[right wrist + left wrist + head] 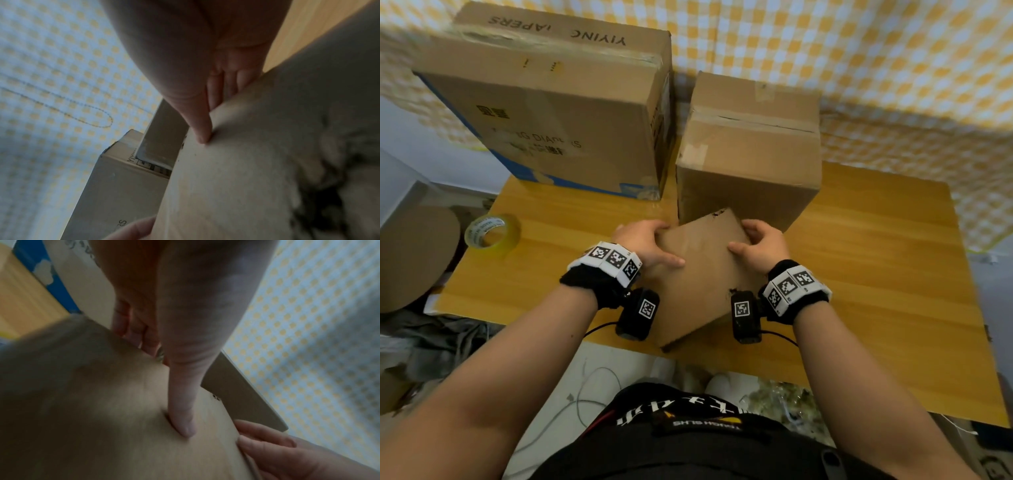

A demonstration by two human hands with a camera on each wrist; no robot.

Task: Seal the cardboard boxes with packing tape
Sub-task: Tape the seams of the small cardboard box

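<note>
A roll of packing tape (492, 234) lies untouched at the far left of the wooden tabletop (876, 240), well apart from the work. Next along, a large printed box (551, 113) stands at the back, a plain medium box (750, 154) just beside it on its right. Nearer the person, the left hand (645, 245) and right hand (762, 245) hold a small cardboard box (698, 281) tilted on an edge – each thumb pressed flat on the upper face, fingers curled over the side edges. It looks light and fairly stiff (worn and scuffed at the corners), so the side edges seem the safest hold; squeezing the middle of a panel could dent it. Behind everything hangs a yellow-and-white checked cloth (893, 51) – and clutter lies on the floor below
</note>
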